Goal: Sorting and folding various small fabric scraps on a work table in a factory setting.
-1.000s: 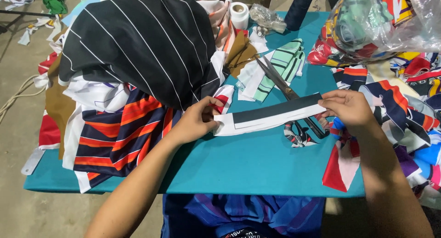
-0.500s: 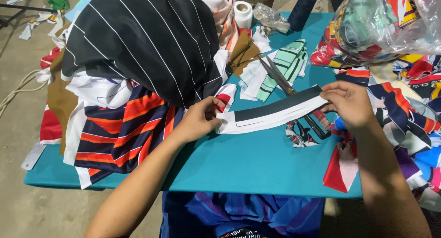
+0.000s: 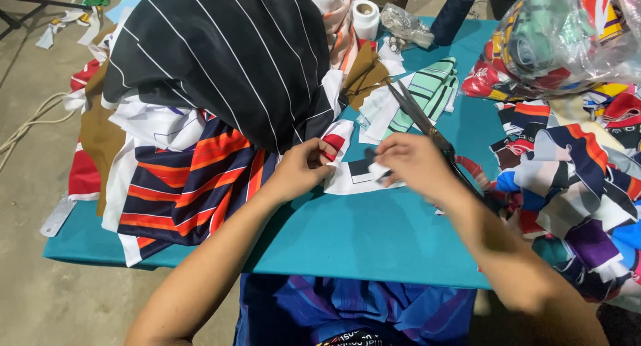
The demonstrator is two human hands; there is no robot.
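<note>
Head view, hands [image 3: 304, 169] folding limp fabric strip [image 3: 357, 174]

Bare teal table [image 3: 374, 242] is lying open in front of both hands. A fabric pile [image 3: 220, 85] is blocking the left; scissors [image 3: 427, 122] and cloth scraps [image 3: 574, 179] are crowding the right.

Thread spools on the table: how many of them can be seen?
2. A white spool stands at the far edge of the teal table, beside the striped fabric pile. A dark navy spool stands further right. Others may be hidden under fabric.
</note>
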